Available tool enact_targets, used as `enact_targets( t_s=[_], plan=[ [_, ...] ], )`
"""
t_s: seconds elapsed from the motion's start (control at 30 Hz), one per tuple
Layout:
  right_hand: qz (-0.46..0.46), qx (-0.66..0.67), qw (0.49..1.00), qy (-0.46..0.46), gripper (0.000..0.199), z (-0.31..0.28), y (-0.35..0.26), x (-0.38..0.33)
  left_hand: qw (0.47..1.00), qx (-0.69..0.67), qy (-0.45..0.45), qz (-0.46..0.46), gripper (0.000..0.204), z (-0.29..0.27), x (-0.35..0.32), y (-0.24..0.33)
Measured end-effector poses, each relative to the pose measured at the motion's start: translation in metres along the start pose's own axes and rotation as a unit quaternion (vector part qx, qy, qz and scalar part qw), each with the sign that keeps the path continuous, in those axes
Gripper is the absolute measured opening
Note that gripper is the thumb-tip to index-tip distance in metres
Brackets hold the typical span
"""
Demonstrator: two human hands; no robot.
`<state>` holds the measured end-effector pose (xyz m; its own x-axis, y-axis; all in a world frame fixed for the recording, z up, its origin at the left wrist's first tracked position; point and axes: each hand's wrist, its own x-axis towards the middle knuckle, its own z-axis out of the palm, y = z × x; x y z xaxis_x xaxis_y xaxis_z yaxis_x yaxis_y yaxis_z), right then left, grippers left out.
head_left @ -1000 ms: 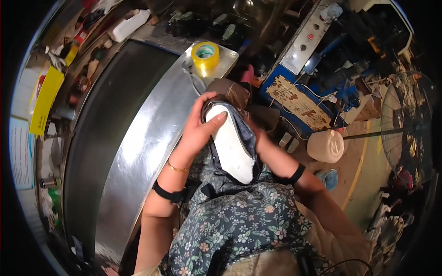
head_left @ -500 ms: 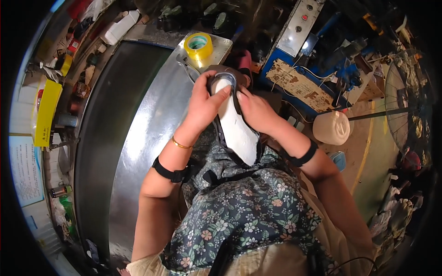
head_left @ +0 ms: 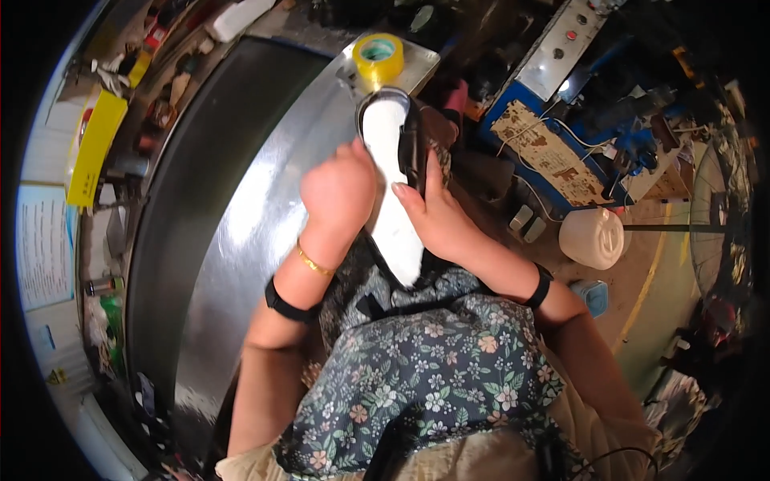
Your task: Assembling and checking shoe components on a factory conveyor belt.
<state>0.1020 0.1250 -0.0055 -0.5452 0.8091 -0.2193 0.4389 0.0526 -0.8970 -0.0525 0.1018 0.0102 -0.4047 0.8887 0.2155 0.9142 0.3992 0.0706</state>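
Holding a shoe [head_left: 391, 188] sole-up at frame centre, you have both hands on it: the white sole faces the camera, toe toward the top of the frame, heel down near your flowered apron [head_left: 417, 377].

Changes since a second ago: the shoe has swung from a slant to nearly straight up and down in the frame, and it has moved outward, so the toe now overhangs the edge of the metal desk [head_left: 241, 232], just below the yellow tape roll [head_left: 378, 58]. Half a second ago your hands crowded the toe; now they sit lower, at mid-sole. My reading: you have finished at the toe and are working along the sides.

Hands:
- Left hand [head_left: 338, 191]: clenched into a fist against the sole's left edge, knuckles up. Whether it pinches the rim or only presses, I cannot tell.
- Right hand [head_left: 437, 218]: grasping the dark upper along the right side, thumb laid up along the edge.

Hidden or unclear:
- The upper is nearly all beneath the sole and your right palm; only a dark strip shows.
- Any tool or glue in the left fist is not visible.
- The heel end merges into the apron folds.
- Upper right, the blue machine [head_left: 553, 152] and white jug [head_left: 592, 237] are bent by the lens; the frame's rim is black.
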Motion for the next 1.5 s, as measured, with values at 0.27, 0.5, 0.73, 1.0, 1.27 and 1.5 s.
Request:
enact_targets(
  t_s=[0.27,0.5,0.73,1.0,1.27,1.5],
  plan=[
    [-0.144,0.174,0.974,0.033,0.073,0.016,0.033,-0.001,0.795,-0.544,-0.266,0.035,0.052,0.011,-0.012,-0.048],
    [-0.178,0.086,0.972,0.126,0.077,0.026,0.038,0.004,0.972,-0.214,0.077,0.065,0.026,0.025,-0.039,-0.008],
    [-0.226,-0.002,0.974,-0.031,0.082,-0.003,0.046,-0.024,0.529,-0.812,-0.241,-0.046,0.06,0.029,0.034,0.003],
    [-0.068,0.414,0.906,-0.052,0.07,-0.052,-0.005,0.033,0.683,-0.702,-0.2,0.025,0.03,0.008,0.02,0.015],
    [-0.184,0.297,0.922,-0.165,0.041,-0.05,0.012,0.068,0.858,-0.496,-0.071,0.113,0.029,0.006,0.012,0.011],
    [-0.287,0.239,0.906,-0.2,0.028,-0.068,0.025,0.075,0.643,-0.72,-0.25,0.073,0.039,0.024,0.02,0.008]
  ],
)
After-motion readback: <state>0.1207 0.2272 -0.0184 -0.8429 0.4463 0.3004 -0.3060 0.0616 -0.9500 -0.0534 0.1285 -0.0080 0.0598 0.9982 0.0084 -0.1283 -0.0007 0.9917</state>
